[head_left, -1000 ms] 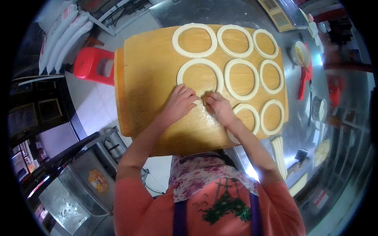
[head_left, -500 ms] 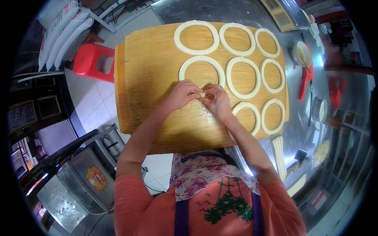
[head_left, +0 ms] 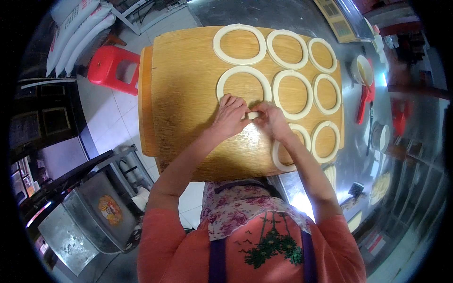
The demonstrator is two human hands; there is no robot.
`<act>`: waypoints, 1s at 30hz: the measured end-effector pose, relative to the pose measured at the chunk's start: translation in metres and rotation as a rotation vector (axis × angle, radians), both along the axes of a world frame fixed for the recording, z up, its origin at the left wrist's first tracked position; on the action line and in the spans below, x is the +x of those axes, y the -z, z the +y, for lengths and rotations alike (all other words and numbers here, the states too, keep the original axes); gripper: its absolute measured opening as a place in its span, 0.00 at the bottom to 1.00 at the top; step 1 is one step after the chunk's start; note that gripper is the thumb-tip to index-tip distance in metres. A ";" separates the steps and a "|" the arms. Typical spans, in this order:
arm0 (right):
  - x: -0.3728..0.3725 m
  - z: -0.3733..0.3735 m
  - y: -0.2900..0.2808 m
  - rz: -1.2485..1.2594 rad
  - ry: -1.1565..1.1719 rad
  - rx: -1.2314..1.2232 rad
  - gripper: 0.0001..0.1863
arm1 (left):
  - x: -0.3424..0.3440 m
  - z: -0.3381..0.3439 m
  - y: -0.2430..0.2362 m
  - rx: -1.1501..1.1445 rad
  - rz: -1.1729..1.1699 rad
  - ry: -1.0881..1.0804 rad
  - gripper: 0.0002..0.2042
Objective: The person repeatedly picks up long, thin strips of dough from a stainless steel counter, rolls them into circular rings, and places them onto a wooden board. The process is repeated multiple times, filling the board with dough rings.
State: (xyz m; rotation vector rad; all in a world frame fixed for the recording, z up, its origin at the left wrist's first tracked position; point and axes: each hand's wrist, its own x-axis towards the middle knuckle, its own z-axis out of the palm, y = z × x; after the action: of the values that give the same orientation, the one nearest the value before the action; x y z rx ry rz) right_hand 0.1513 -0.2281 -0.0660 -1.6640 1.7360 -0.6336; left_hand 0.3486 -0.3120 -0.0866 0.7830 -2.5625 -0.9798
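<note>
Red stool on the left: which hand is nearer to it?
Left. The left hand is right of the red stool; the right hand is farther right.

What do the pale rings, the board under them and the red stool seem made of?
Rings: probably raw dough, matte and cream-coloured, some with visible seams. Board: wood or wood veneer, satiny, with fine grain lines and a soft glare. Stool: likely moulded plastic, uniformly red, smooth with rounded edges.
</note>
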 end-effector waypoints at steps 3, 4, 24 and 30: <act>-0.004 -0.005 -0.006 -0.023 -0.002 0.112 0.14 | -0.001 0.004 0.011 0.022 -0.007 -0.025 0.17; -0.005 -0.008 -0.011 -0.058 -0.005 0.153 0.13 | -0.001 0.005 0.011 0.019 -0.017 -0.027 0.17; 0.018 0.007 0.016 0.205 0.161 -0.193 0.08 | 0.006 -0.013 -0.002 -0.175 0.033 0.028 0.06; 0.027 0.003 0.016 0.304 0.160 -0.147 0.08 | 0.010 -0.016 0.007 -0.062 0.112 -0.033 0.06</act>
State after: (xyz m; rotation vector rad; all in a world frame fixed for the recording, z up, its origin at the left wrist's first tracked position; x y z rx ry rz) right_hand 0.1781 -0.2251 -0.0822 -1.8096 2.0988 -0.6179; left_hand 0.3582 -0.3275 -0.0932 0.7302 -2.4643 -0.9039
